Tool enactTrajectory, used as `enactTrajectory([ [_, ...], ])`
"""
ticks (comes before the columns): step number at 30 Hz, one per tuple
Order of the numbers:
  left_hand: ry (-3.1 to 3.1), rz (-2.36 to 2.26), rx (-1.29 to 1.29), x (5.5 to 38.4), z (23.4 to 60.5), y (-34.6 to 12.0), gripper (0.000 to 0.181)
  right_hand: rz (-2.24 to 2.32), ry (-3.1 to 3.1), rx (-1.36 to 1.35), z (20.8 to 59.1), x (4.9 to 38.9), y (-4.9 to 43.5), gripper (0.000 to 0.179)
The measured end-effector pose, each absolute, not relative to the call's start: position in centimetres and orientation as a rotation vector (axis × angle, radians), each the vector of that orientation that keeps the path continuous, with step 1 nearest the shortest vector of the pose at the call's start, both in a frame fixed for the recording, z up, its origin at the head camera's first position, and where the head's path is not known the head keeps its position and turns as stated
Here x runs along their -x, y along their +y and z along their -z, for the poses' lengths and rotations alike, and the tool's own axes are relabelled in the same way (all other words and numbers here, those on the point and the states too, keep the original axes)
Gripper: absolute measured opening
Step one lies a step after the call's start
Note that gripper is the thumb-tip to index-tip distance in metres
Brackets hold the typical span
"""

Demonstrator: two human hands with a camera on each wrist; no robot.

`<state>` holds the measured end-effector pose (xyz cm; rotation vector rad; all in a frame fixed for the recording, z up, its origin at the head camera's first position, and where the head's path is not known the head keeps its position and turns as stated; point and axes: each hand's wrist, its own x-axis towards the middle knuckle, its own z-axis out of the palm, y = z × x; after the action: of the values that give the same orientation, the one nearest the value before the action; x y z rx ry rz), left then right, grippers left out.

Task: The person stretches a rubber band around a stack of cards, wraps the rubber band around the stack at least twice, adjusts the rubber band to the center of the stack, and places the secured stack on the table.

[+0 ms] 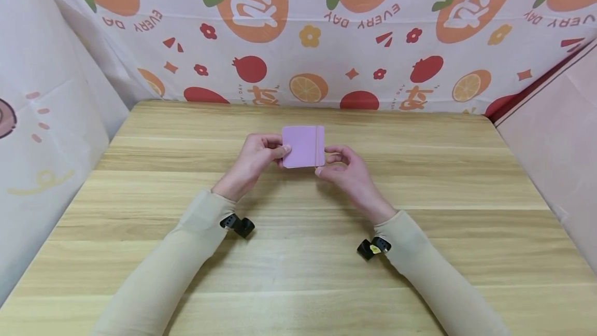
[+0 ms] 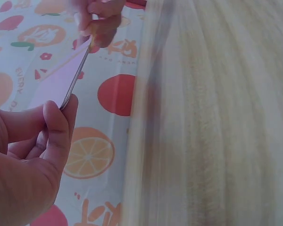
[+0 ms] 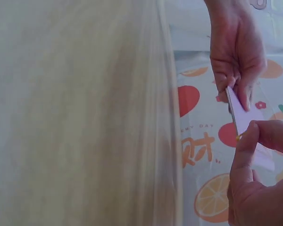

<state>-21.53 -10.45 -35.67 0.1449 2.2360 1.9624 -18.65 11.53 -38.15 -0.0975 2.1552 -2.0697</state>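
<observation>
A small square purple notebook (image 1: 300, 145) with rounded corners is held up above the table in the head view. My left hand (image 1: 252, 159) pinches its left edge, thumb on the front cover and fingers behind. Near the right edge, a thin yellowish rubber band (image 1: 317, 145) runs from top to bottom across the cover. My right hand (image 1: 352, 176) pinches this band at the bottom corner between thumb and index finger, its other fingers curled beside the right edge. In the right wrist view, a bit of yellow band (image 3: 238, 137) shows at the fingertips. The notebook's back is hidden.
Beneath both arms lies a wood-grain table (image 1: 298, 274). A white curtain with fruit prints (image 1: 298, 40) hangs along its far edge, and pale sheets (image 1: 51, 77) close off the sides. Each wrist carries a small black camera (image 1: 244, 227).
</observation>
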Motion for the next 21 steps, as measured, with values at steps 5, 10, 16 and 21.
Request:
enactTrajectory([
  [5,2.246,-1.940,-0.134,21.53,35.74,-10.38,0.012,2.043,2.249,0.127,37.92,18.61,11.51,0.056],
  [10,2.247,-1.913,-0.128,21.56,35.89,-10.39,0.012,2.037,2.269,0.149,37.68,18.60,11.64,0.057],
  [16,2.231,-1.917,-0.103,21.72,36.03,-10.50,0.011,2.040,2.285,0.131,37.58,18.78,11.82,0.057],
  [21,2.206,-1.917,-0.114,21.86,36.11,-10.62,0.012,2.026,2.285,0.139,37.63,18.86,11.96,0.055],
])
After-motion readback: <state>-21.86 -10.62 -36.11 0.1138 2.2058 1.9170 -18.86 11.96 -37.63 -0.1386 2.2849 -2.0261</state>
